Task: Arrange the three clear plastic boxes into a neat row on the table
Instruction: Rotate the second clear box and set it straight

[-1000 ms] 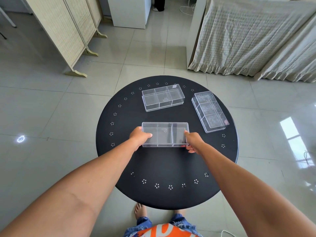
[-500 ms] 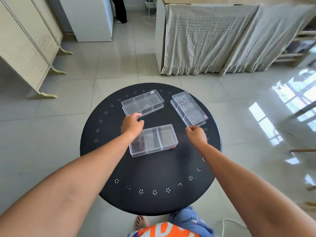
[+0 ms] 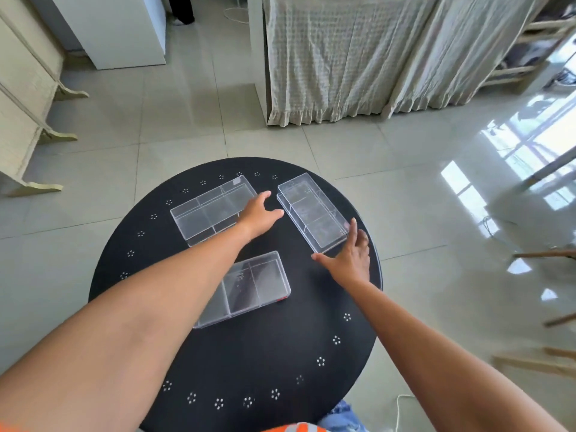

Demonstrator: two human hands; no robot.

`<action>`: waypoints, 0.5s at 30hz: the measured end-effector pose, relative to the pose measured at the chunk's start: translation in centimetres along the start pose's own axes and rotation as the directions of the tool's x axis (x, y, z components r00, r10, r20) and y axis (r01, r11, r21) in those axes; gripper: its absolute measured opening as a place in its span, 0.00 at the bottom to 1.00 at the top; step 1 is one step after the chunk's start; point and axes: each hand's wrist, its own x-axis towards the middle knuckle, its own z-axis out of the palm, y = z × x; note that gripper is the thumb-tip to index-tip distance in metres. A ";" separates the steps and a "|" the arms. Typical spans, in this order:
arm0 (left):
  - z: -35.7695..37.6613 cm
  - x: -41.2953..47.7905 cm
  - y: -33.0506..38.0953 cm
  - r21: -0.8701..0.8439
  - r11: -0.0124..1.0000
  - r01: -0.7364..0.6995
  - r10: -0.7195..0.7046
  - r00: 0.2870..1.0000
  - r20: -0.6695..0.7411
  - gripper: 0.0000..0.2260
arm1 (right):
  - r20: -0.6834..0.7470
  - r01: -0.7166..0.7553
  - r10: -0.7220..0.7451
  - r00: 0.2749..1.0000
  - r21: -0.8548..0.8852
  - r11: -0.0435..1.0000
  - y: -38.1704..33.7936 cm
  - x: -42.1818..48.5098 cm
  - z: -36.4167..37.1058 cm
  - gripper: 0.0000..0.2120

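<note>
Three clear plastic boxes lie on a round black table (image 3: 265,353). The near box (image 3: 255,283) sits in the middle, partly under my left forearm, with nothing holding it. The far left box (image 3: 205,213) lies at an angle. The far right box (image 3: 311,213) also lies slanted, close to the table's right edge. My left hand (image 3: 258,215) hovers open between the two far boxes, fingers spread toward the right box. My right hand (image 3: 352,257) is open at the near corner of the right box, fingertips touching its edge.
The table's right rim (image 3: 378,275) is just beside my right hand. A folding screen (image 3: 18,98) stands at the left, a white cabinet (image 3: 115,29) behind, curtain-draped furniture (image 3: 358,57) at the back. Wooden legs (image 3: 542,254) stand on the tiled floor at the right.
Both hands let go of the near box and moved forward: the left to between the far boxes, the right to the right box's near corner. The camera view shifted right.
</note>
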 end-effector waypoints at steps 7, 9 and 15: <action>1.9 5.4 3.0 -0.024 0.999 0.028 -0.027 0.999 0.019 0.33 | 0.035 0.017 -0.023 0.999 0.154 0.988 0.9 2.4 1.8 0.63; 2.5 6.5 3.3 -0.037 0.998 0.049 -0.048 0.998 0.032 0.33 | 0.031 0.035 -0.041 0.999 0.176 0.984 1.3 2.8 2.1 0.62; 3.6 8.1 3.0 -0.131 0.984 0.120 -0.110 0.991 0.080 0.34 | 0.022 0.077 -0.083 0.996 0.183 0.980 1.6 3.5 2.2 0.55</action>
